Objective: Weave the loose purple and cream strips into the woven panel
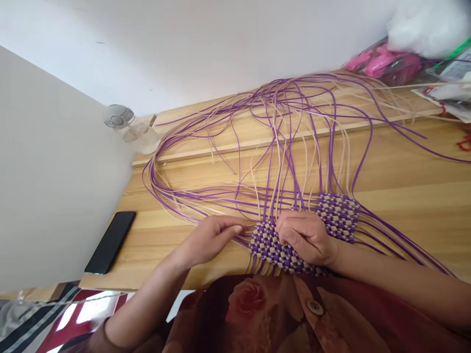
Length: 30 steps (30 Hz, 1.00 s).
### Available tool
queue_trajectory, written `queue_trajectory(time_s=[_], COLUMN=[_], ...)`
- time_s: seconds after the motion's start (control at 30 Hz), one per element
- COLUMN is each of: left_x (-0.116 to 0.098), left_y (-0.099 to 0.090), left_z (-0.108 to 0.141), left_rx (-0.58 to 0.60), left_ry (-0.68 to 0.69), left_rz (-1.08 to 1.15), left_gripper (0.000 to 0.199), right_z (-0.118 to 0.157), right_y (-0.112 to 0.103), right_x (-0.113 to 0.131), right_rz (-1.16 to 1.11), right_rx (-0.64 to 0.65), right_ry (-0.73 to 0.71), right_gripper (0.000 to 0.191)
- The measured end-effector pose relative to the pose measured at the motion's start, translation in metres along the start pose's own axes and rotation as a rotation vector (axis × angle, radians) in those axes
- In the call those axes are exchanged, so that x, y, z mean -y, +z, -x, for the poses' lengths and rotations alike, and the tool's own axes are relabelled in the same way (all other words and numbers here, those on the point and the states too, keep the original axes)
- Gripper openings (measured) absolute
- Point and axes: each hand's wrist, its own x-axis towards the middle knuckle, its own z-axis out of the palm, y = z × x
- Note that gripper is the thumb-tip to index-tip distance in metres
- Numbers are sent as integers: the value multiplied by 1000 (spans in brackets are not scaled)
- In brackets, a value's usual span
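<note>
A woven panel of purple and beige cord (337,215) lies at the table's front edge, in a checked pattern. Long loose purple and beige cords (206,196) run out from its left, back and right sides. At the panel's left edge, my left hand (213,238) pinches a cord between thumb and fingertips; which cord is hard to make out. My right hand (307,238) is closed over the middle of the weave and grips it, covering part of the pattern. Short cord ends hang from the panel's near edge.
A black phone (110,242) lies at the left of the wooden table (415,181). Behind it stands a clear bottle with a grey lid (123,120). Pink items in plastic bags (384,63) and a white fluffy bundle (429,27) sit back right. A wall runs behind.
</note>
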Motion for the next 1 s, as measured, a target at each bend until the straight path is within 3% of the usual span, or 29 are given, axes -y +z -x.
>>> queue_trajectory(time_s=[0.13,0.27,0.33,0.43,0.7,0.83,0.93,1.0], left_x=[5,8,6,1,-9,-7,-12,-17], left_y=[25,31,31,30,16,4,-2,-2], left_z=[-11,-23,-25,-26,-38,-49,-53,-54], left_rx=[-145,-340,-352,-268,-14,145,317,359], left_ry=[16,14,64,94,-156,-236,-215,-195], left_rz=[-47,-268,-337,-195,341,310,303,332], left_gripper=[31,28,26,24,31,30,27,24], right_z=[4,4,3,3,3,2,0,0], right_y=[-1,-4,-6,-8,-7,-4,-1,0], right_x=[3,9,12,18,27,25,23,22], right_rz=[-54,-71,-50,12,154,257,288,278], right_rx=[-46,-72,-62,13,222,284,312,328], right_ry=[-62,-74,-79,-119,-292,-296,-282,-279], right_gripper=[36,40,39,42,37,38,39,38])
